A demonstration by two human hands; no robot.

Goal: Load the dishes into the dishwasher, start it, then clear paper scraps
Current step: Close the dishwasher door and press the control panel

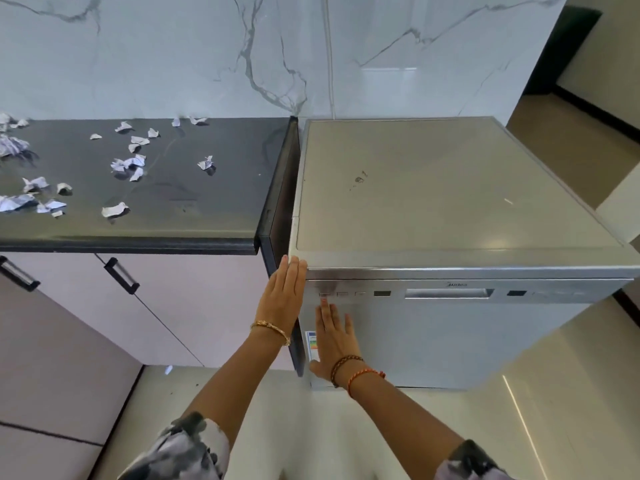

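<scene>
A silver dishwasher stands to the right of the black countertop, its door closed. My left hand lies flat with straight fingers against the dishwasher's top left front corner. My right hand is spread flat on the door, its index fingertip at the leftmost button of the control panel. Several crumpled white paper scraps are scattered over the left part of the countertop. No dishes are in sight.
Pale cabinet doors with black handles sit below the countertop. A marble-patterned wall rises behind. Glossy beige floor tiles spread below and to the right of the dishwasher.
</scene>
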